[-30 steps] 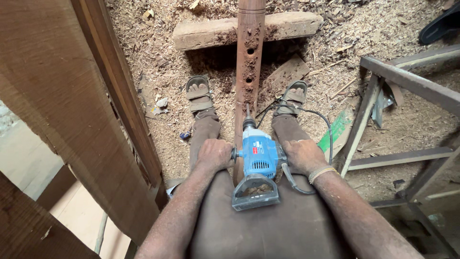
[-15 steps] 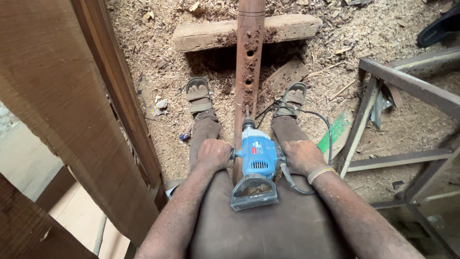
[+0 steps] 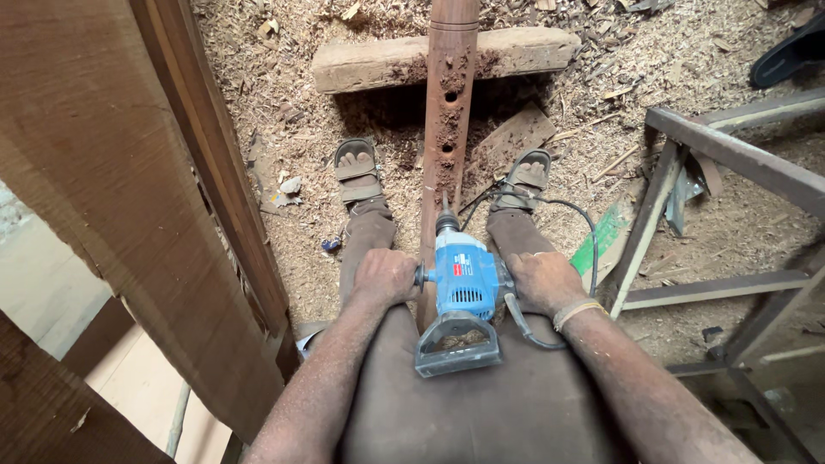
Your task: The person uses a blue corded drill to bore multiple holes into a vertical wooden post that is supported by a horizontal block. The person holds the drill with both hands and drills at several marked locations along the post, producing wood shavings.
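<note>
A blue electric drill [image 3: 461, 292] points down onto a long brown wooden post [image 3: 446, 112] that runs away from me between my legs. My left hand [image 3: 384, 277] grips the drill's side handle. My right hand [image 3: 542, 280] holds the drill body on the other side. The bit sits on the post's top face, below a row of drilled holes with sawdust around them. My sandalled feet [image 3: 357, 169] rest on either side of the post.
The post's far end lies on a pale wood block [image 3: 387, 62]. Wood shavings cover the floor. Large brown boards [image 3: 129, 198] lean at the left. A metal frame [image 3: 722, 163] stands at the right. The drill's black cord [image 3: 576, 215] loops by my right leg.
</note>
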